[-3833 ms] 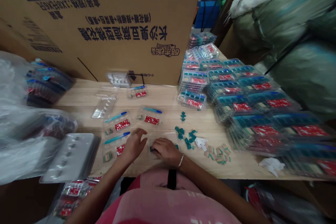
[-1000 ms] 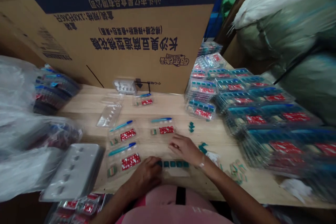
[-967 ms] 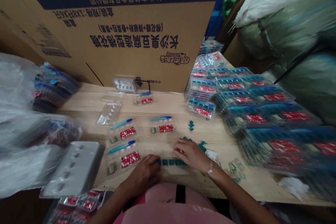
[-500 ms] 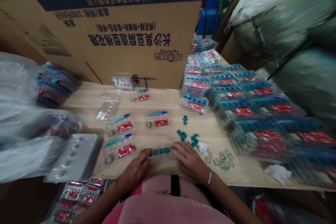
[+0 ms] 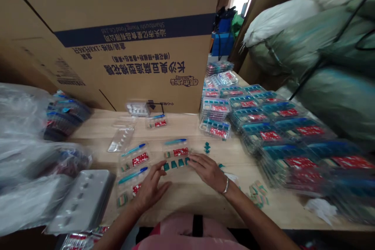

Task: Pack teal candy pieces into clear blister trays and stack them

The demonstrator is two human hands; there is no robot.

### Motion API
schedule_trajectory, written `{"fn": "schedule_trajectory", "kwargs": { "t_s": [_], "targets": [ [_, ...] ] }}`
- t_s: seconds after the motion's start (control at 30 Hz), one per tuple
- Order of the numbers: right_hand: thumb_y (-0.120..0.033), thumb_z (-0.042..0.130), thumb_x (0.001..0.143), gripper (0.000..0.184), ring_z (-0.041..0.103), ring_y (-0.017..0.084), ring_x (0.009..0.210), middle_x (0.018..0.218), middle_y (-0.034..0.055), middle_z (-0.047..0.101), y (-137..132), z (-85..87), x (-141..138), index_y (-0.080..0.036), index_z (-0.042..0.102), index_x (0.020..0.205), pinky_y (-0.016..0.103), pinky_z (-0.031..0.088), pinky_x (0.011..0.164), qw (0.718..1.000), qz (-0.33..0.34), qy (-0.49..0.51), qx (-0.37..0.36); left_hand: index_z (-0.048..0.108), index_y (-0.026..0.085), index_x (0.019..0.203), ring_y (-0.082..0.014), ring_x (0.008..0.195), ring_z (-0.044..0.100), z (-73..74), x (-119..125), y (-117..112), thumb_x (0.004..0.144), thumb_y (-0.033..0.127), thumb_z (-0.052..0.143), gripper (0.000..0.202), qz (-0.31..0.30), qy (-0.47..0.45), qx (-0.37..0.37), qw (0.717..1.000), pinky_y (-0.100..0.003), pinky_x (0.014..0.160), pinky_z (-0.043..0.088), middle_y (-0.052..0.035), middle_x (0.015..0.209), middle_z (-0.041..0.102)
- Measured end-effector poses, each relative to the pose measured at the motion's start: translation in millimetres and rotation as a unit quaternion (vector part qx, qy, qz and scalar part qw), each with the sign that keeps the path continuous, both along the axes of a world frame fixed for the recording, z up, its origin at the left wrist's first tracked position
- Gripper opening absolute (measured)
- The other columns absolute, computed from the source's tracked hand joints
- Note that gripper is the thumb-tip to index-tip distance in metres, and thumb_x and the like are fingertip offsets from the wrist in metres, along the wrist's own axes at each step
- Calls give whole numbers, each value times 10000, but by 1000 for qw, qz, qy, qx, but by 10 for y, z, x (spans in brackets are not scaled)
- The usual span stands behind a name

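A short row of small dark-green square pieces (image 5: 176,163) is squeezed end to end between my two hands. My left hand (image 5: 150,187) presses its fingertips against the row's left end, the thumb stretched away. On the right end rest the fingertips of my right hand (image 5: 207,171), with a bracelet at the wrist. Just beyond the row lies a clear blister tray (image 5: 188,145) holding a blue pen (image 5: 175,141), a red patterned piece (image 5: 180,151) and a small striped block (image 5: 166,154). Whether the row is off the tabletop I cannot tell.
Similar filled trays (image 5: 134,159) lie left. Loose green pieces (image 5: 207,147) and striped blocks (image 5: 258,193) are scattered right. Stacks of filled packs (image 5: 272,136) line the right side. Empty grey trays (image 5: 82,199) are stacked left; a cardboard box (image 5: 131,50) stands behind.
Both hands have moved away from my body, bringing the green row closer to the middle tray. My left thumb has spread out. The camera view has tilted upward.
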State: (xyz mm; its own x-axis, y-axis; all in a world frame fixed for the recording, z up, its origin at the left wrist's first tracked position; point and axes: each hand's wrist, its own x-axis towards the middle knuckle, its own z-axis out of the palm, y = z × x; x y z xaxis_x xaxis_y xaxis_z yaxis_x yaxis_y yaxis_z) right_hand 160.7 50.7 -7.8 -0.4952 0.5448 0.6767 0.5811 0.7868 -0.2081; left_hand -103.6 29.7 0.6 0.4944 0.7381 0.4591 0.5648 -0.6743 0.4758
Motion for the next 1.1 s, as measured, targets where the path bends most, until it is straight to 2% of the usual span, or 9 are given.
{"fn": "schedule_trajectory", "kwargs": {
  "t_s": [0.1, 0.23, 0.33, 0.43, 0.63, 0.8, 0.9, 1.0, 1.1],
  "targets": [
    [-162, 443, 893, 315, 573, 180, 1035, 1106, 93, 619, 338, 38, 6, -207, 514, 1196, 349, 496, 883, 995, 10, 52, -80, 512, 201, 915, -158, 881, 618, 24, 82, 309, 863, 224, 478, 66, 53, -58, -26, 997, -277, 721, 512, -77, 997, 631],
    [-219, 536, 837, 446, 608, 159, 876, 1009, 66, 617, 951, -158, -65, -190, 402, 1261, 313, 520, 764, 962, -27, 131, -238, 523, 184, 988, -115, 612, 591, -30, 198, 913, 796, 252, 540, 204, 196, -120, -147, 962, -224, 558, 472, 3, 755, 625],
    [-196, 586, 772, 353, 585, 167, 821, 979, 79, 590, 1268, -355, -162, -155, 504, 1113, 324, 509, 730, 956, -51, 122, -263, 573, 154, 911, -100, 514, 537, -160, 222, 1328, 696, 169, 590, 217, 255, -110, -198, 940, -224, 530, 436, 23, 669, 593],
    [-164, 595, 737, 274, 528, 211, 953, 1010, 104, 557, 1323, -486, -243, -149, 543, 1006, 389, 459, 842, 961, -60, 115, -245, 608, 148, 781, -105, 529, 527, -307, 200, 1532, 642, 129, 608, 140, 256, -101, -207, 939, -225, 546, 414, 21, 623, 579],
    [-134, 521, 777, 246, 491, 211, 948, 994, 93, 558, 1183, -513, -277, -166, 527, 1021, 389, 428, 857, 967, -86, 86, -224, 622, 159, 772, -115, 539, 520, -403, 147, 1523, 663, 196, 596, 118, 233, -107, -239, 937, -222, 540, 392, 35, 564, 552],
    [-129, 532, 776, 261, 495, 224, 953, 996, 93, 591, 1177, -386, -292, -168, 549, 1034, 393, 412, 853, 975, -87, 20, -201, 596, 171, 749, -118, 560, 525, -308, 126, 1541, 629, 245, 615, 142, 203, -133, -254, 936, -230, 539, 411, 22, 640, 580],
    [-187, 534, 810, 213, 517, 222, 938, 975, 96, 605, 1159, -295, -276, -166, 560, 1020, 392, 418, 844, 976, -75, 44, -201, 580, 168, 794, -119, 545, 520, -201, 136, 1481, 644, 284, 606, 192, 177, -152, -270, 934, -229, 530, 409, 34, 592, 551],
    [-267, 481, 870, 157, 546, 196, 902, 921, 78, 615, 1113, -161, -199, -180, 579, 958, 353, 436, 816, 964, -69, 120, -226, 555, 172, 846, -116, 558, 524, -67, 140, 1206, 699, 304, 578, 199, 132, -189, -282, 931, -223, 532, 413, 31, 620, 555],
    [-278, 454, 890, 169, 575, 146, 777, 817, 36, 616, 1065, 9, -115, -183, 591, 870, 266, 454, 704, 940, -50, 172, -292, 543, 185, 796, -121, 631, 531, 20, 120, 723, 785, 261, 536, 77, 67, -170, -267, 946, -227, 583, 428, 6, 694, 573]
  ]
}}
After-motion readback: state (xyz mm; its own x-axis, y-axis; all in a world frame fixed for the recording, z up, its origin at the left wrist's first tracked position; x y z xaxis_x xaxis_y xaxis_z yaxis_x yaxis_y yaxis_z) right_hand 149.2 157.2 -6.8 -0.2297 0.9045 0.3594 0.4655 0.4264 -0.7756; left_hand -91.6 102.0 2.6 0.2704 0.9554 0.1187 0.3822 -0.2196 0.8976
